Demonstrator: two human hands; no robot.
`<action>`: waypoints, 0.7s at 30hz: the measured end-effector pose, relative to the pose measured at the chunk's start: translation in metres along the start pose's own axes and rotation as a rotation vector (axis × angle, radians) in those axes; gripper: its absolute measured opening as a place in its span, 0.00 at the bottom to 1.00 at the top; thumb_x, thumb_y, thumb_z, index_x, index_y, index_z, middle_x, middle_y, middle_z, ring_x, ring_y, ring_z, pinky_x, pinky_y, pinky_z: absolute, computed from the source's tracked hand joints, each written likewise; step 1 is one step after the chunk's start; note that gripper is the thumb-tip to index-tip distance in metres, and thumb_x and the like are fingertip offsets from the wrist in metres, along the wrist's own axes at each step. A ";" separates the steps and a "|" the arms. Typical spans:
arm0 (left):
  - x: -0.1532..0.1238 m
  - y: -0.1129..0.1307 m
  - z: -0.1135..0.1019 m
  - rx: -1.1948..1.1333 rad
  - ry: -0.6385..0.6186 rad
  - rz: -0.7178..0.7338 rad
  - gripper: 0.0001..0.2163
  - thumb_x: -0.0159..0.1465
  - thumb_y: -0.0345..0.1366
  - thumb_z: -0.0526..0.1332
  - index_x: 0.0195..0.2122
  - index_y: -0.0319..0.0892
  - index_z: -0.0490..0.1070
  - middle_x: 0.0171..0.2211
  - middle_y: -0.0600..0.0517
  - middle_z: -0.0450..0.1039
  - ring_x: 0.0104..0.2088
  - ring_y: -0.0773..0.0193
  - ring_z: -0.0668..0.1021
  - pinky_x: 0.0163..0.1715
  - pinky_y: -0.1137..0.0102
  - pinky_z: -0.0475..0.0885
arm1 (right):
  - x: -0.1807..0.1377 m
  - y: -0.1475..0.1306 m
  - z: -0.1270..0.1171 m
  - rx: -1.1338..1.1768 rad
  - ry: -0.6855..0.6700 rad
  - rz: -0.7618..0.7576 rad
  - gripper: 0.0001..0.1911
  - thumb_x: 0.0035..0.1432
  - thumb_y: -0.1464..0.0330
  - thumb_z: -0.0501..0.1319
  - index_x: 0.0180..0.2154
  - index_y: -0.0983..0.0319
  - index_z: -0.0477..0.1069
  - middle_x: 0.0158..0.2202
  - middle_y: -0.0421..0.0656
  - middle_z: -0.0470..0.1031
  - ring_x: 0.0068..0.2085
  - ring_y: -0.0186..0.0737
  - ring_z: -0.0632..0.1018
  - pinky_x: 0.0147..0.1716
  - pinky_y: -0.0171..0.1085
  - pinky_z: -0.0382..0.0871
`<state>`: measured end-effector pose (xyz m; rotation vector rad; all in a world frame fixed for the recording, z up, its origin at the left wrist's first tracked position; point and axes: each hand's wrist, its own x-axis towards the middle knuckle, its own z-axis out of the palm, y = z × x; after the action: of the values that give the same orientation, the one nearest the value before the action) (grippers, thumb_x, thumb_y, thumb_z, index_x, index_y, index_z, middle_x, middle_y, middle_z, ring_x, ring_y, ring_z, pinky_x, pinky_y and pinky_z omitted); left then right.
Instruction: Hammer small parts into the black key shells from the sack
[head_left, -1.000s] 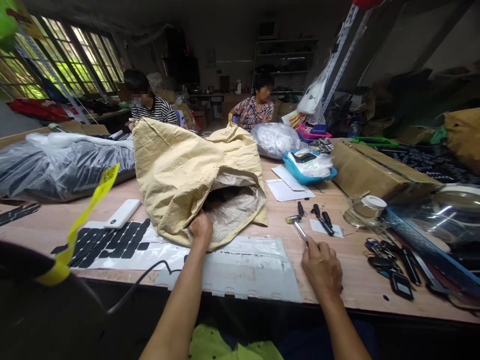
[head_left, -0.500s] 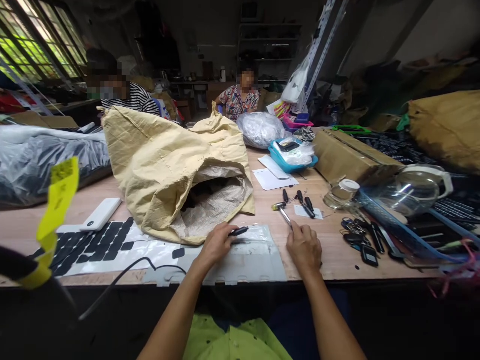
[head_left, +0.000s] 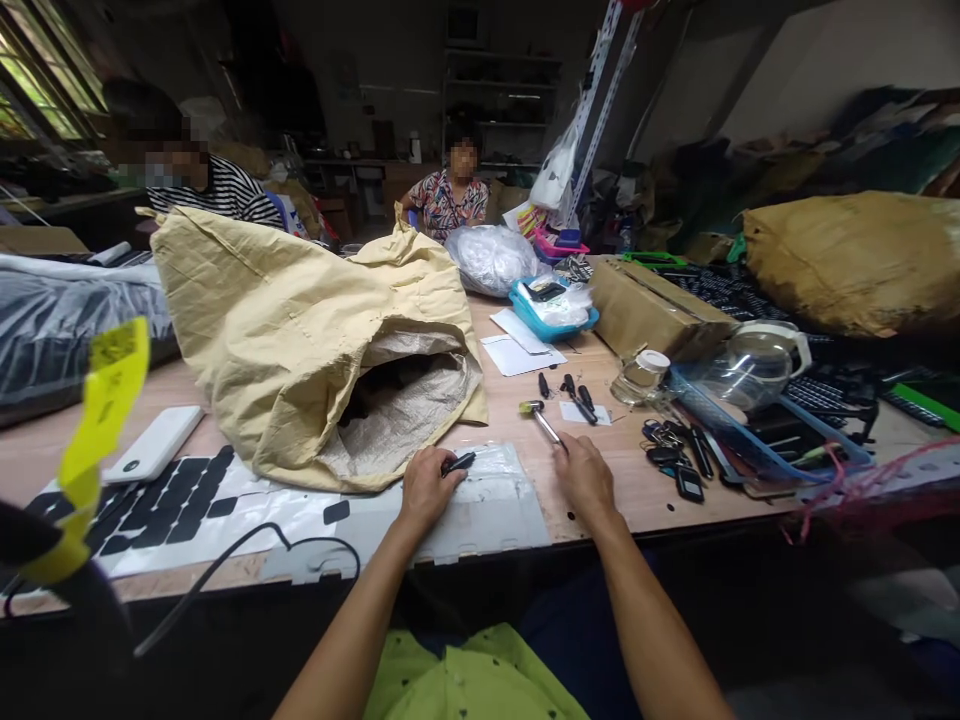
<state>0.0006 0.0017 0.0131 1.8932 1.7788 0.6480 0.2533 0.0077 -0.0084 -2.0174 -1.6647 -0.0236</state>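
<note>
My left hand (head_left: 424,488) is closed on a small black piece (head_left: 458,463), held over a clear plastic sheet (head_left: 480,505) at the table's front edge. My right hand (head_left: 583,477) grips the handle of a small hammer (head_left: 541,419) whose yellow-tipped head rests on the wooden table (head_left: 645,490). Just behind my left hand lies a big yellow-brown sack (head_left: 300,330) on its side, its mouth open toward me with dark pieces showing inside.
Black square pads on a white sheet (head_left: 172,505), a white power bank (head_left: 154,443) and a black cable (head_left: 247,545) lie at left. Small tools (head_left: 577,395), a jar (head_left: 643,372), key fobs (head_left: 675,460), a blue tray (head_left: 551,315) and a cardboard box (head_left: 652,305) lie at right. Two people sit across the table.
My left hand came out of the sack's mouth with a small black piece and brought it over the plastic sheet. My right hand stayed on the hammer. My view swung right.
</note>
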 end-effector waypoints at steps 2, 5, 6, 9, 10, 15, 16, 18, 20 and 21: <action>0.001 0.001 0.000 -0.008 0.000 -0.002 0.06 0.59 0.32 0.68 0.38 0.45 0.79 0.37 0.51 0.76 0.44 0.57 0.76 0.46 0.64 0.68 | -0.008 -0.004 -0.006 0.152 0.021 0.028 0.16 0.63 0.68 0.53 0.46 0.60 0.77 0.39 0.48 0.77 0.40 0.42 0.75 0.38 0.38 0.68; 0.001 0.001 0.000 -0.009 -0.014 -0.003 0.07 0.58 0.32 0.68 0.38 0.47 0.79 0.38 0.51 0.76 0.44 0.57 0.75 0.47 0.65 0.68 | -0.035 -0.018 -0.014 0.422 0.016 -0.056 0.19 0.65 0.64 0.51 0.48 0.60 0.77 0.43 0.48 0.80 0.44 0.43 0.78 0.44 0.40 0.73; 0.002 0.001 0.000 -0.009 -0.020 -0.009 0.07 0.58 0.32 0.68 0.38 0.47 0.79 0.38 0.51 0.76 0.44 0.58 0.75 0.47 0.65 0.67 | -0.046 -0.024 -0.016 0.495 -0.019 -0.102 0.19 0.65 0.63 0.51 0.49 0.60 0.77 0.44 0.48 0.80 0.44 0.42 0.79 0.44 0.40 0.74; 0.005 0.002 0.000 -0.009 -0.039 -0.045 0.07 0.57 0.32 0.68 0.38 0.47 0.80 0.37 0.52 0.76 0.44 0.57 0.75 0.46 0.65 0.67 | -0.072 -0.041 -0.022 0.604 -0.094 -0.215 0.19 0.66 0.63 0.52 0.52 0.58 0.76 0.49 0.47 0.80 0.49 0.42 0.79 0.49 0.40 0.75; 0.006 0.003 0.000 -0.010 -0.045 -0.056 0.07 0.57 0.32 0.68 0.37 0.48 0.80 0.37 0.52 0.76 0.44 0.57 0.75 0.46 0.65 0.67 | -0.078 -0.045 -0.024 0.613 -0.111 -0.244 0.19 0.66 0.63 0.52 0.53 0.58 0.76 0.49 0.47 0.80 0.49 0.41 0.79 0.49 0.40 0.75; 0.010 0.003 0.001 -0.016 -0.057 -0.074 0.07 0.55 0.32 0.69 0.35 0.48 0.81 0.37 0.53 0.77 0.43 0.58 0.75 0.45 0.66 0.67 | -0.092 -0.053 -0.024 0.571 -0.124 -0.325 0.21 0.67 0.67 0.51 0.57 0.55 0.73 0.43 0.46 0.81 0.45 0.40 0.80 0.46 0.38 0.77; 0.010 0.003 0.002 -0.014 -0.058 -0.075 0.07 0.55 0.32 0.69 0.35 0.49 0.81 0.37 0.53 0.77 0.43 0.58 0.75 0.45 0.66 0.67 | -0.093 -0.053 -0.022 0.552 -0.120 -0.335 0.21 0.67 0.68 0.51 0.57 0.55 0.72 0.42 0.45 0.80 0.44 0.39 0.80 0.45 0.38 0.77; 0.011 0.004 0.002 -0.005 -0.055 -0.077 0.07 0.55 0.33 0.69 0.35 0.49 0.81 0.36 0.53 0.77 0.42 0.58 0.75 0.44 0.66 0.67 | -0.094 -0.053 -0.019 0.504 -0.123 -0.351 0.22 0.66 0.69 0.51 0.58 0.54 0.72 0.40 0.45 0.80 0.42 0.39 0.80 0.43 0.36 0.77; 0.011 0.004 0.002 0.002 -0.049 -0.079 0.06 0.55 0.33 0.69 0.34 0.49 0.81 0.36 0.53 0.77 0.42 0.59 0.75 0.44 0.67 0.67 | -0.095 -0.053 -0.017 0.466 -0.139 -0.357 0.22 0.66 0.70 0.50 0.57 0.54 0.72 0.39 0.44 0.80 0.41 0.38 0.80 0.41 0.36 0.77; 0.010 0.005 0.001 0.003 -0.051 -0.080 0.07 0.55 0.33 0.69 0.35 0.49 0.81 0.36 0.53 0.77 0.42 0.59 0.75 0.44 0.66 0.67 | -0.096 -0.053 -0.017 0.458 -0.144 -0.355 0.22 0.66 0.70 0.50 0.57 0.54 0.72 0.38 0.44 0.79 0.40 0.38 0.80 0.40 0.35 0.77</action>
<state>0.0056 0.0118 0.0152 1.8136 1.8141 0.5644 0.1867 -0.0804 -0.0059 -1.4010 -1.8920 0.3532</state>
